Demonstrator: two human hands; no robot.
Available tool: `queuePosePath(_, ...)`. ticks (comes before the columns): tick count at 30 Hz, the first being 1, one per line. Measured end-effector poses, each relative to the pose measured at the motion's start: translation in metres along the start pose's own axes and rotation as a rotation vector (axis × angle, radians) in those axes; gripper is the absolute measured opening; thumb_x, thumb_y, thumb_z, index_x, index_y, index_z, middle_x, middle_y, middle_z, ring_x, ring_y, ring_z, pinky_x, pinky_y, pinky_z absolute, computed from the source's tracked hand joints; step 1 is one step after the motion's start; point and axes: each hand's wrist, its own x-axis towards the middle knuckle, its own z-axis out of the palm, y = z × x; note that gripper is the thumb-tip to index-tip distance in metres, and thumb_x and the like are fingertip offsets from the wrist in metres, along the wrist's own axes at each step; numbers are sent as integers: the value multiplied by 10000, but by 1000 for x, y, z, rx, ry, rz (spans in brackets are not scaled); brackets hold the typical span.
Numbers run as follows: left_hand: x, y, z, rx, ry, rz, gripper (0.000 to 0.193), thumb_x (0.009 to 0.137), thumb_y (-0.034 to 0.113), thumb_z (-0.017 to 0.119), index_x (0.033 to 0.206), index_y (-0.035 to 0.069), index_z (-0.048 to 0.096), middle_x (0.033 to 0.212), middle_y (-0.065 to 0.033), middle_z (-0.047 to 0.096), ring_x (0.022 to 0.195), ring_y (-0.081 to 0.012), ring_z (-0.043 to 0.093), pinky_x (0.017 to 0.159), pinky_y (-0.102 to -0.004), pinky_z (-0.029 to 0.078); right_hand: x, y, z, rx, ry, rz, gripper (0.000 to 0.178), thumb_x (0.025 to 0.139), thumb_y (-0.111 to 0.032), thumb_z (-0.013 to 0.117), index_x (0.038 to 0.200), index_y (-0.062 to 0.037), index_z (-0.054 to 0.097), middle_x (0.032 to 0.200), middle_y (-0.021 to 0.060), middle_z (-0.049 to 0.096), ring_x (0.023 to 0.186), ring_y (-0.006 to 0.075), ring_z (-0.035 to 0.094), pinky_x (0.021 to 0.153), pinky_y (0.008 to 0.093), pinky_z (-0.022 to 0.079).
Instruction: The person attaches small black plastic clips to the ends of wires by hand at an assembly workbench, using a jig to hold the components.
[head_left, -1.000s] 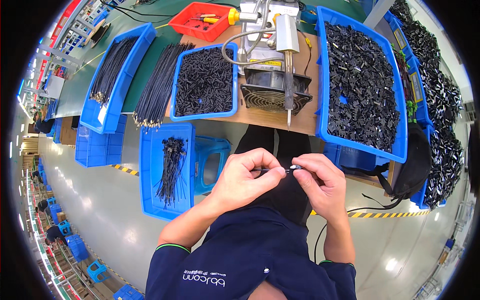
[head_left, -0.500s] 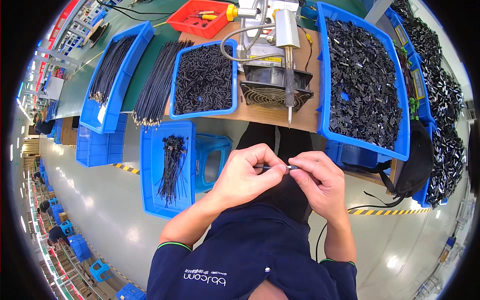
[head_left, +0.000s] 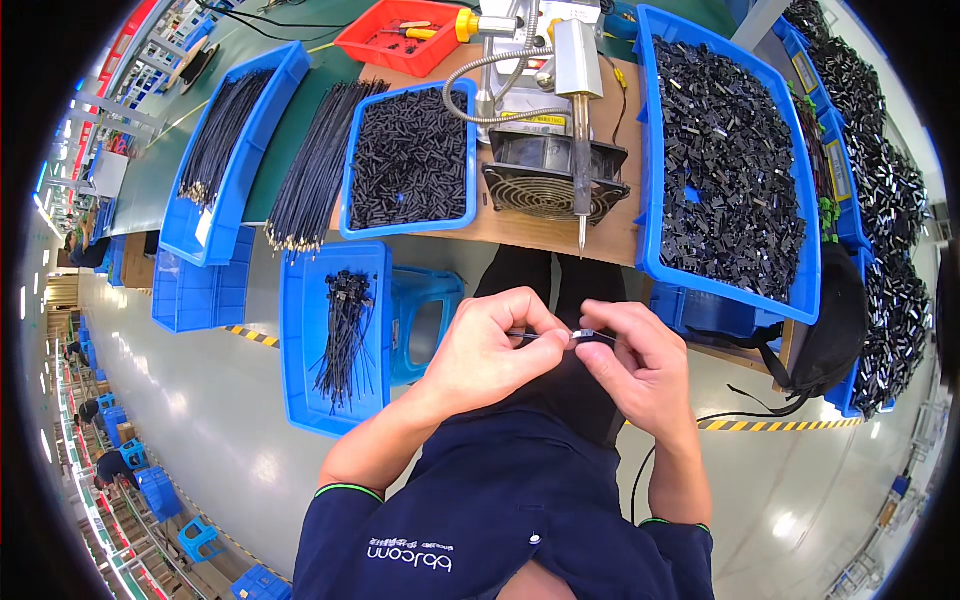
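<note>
Wire: thin black wire with a small metal end, held level over the lap, below the bench edge.
Left hand: fingertips pinched on the wire.
Right hand: fingertips pinched on its metal end.
Nearest: blue floor bin of finished wires.

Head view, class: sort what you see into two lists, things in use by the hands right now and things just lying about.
In use:
left hand
right hand
thin black wire with a metal tip, pinched between both hands

Lying about:
blue bin of small black parts
large blue bin of black connectors
fan
red tray
blue bin of finished wire bundles
</note>
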Motion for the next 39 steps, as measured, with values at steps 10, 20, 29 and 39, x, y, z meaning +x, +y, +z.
queuePosePath(10, 10, 21, -10, 136, -28, -8, 67, 982, 37, 772, 952, -1, 727, 1022, -92, 806, 938, -92, 729, 816, -261, 594, -22, 15, 10, 144, 227, 80, 85, 1080, -59, 679, 1108, 20, 666, 818, 25, 730, 636, 37, 582, 611, 220, 487)
queuePosePath(20, 20, 27, -8, 240, 16, 24, 61, 969, 32, 767, 953, -14, 729, 1013, -88, 804, 919, -83, 708, 802, -274, 590, 6, 12, 25, -256, 367, -429, 194, 848, 50, 816, 981, 10, 681, 1095, 171, 733, 912, 330, 692, 757, 369, 583)
queuePosePath(29, 26, 32, -4, 342, 30, 81, 80, 944, 43, 778, 947, -29, 744, 969, -88, 812, 864, -67, 689, 762, -261, 572, 21, 17, 38, -352, 445, -552, 246, 720, 126, 755, 920, 32, 648, 1116, 175, 720, 917, 345, 709, 742, 410, 604)
queuePosePath(39, 33, 40, -2, 382, 45, 65, 92, 931, 45, 784, 945, -35, 743, 956, -94, 816, 844, -70, 695, 747, -257, 569, 31, 19, 37, -381, 470, -573, 239, 706, 141, 751, 899, 47, 647, 1096, 173, 718, 920, 353, 716, 747, 413, 607)
